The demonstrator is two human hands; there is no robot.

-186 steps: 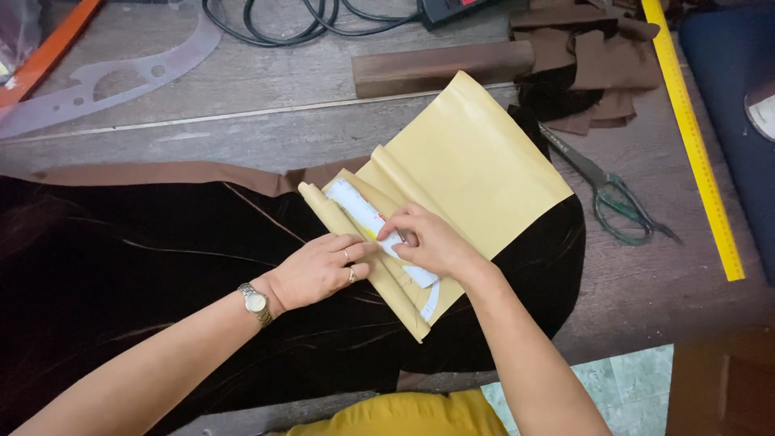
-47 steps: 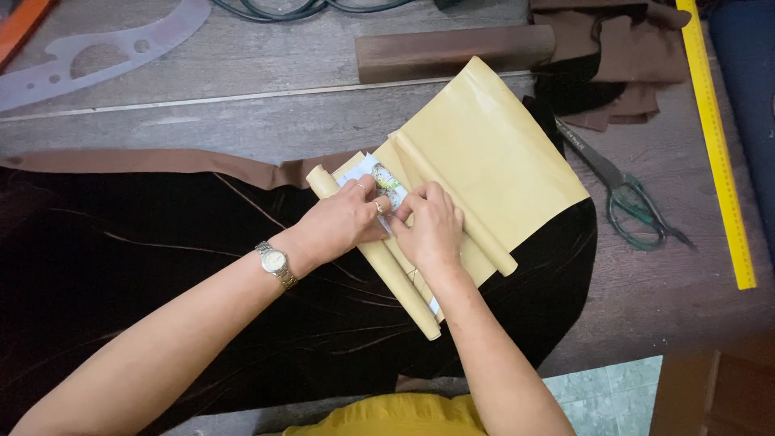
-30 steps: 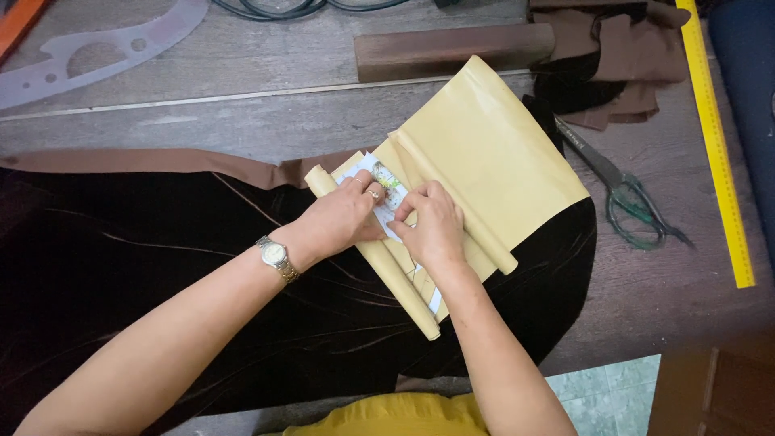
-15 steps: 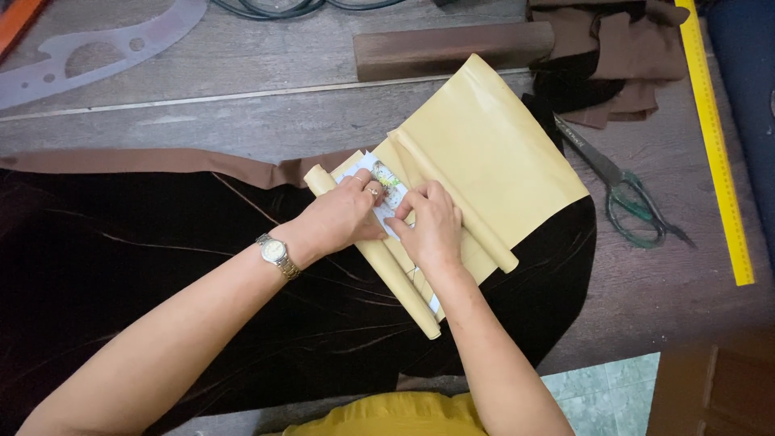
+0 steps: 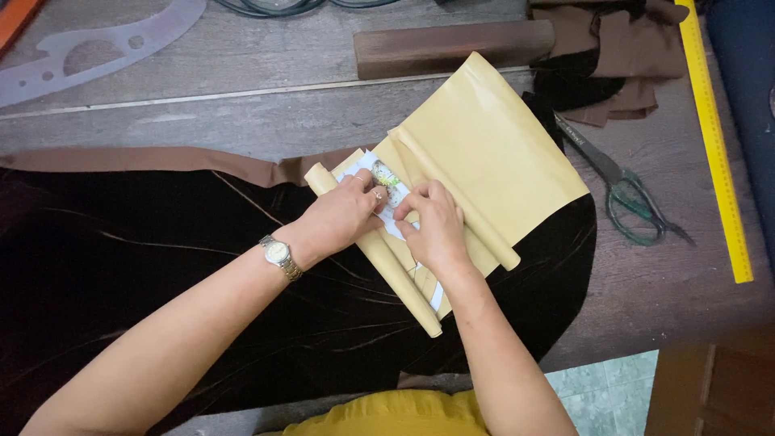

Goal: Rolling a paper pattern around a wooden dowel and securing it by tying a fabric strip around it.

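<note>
Nothing has shifted since half a second ago: your left hand [image 5: 343, 218] and right hand [image 5: 436, 226] both pinch the small white printed paper [image 5: 386, 182], your grip narrow, atop rolled tan paper [image 5: 484, 145] over dark velvet [image 5: 161, 274] on the surface [image 5: 242, 113]; next likely calls for steady peeling.

Scissors [image 5: 634, 198], yellow ruler [image 5: 717, 145], wooden block [image 5: 452, 47], clear curve template [image 5: 105, 44], brown scraps [image 5: 622, 48].
</note>
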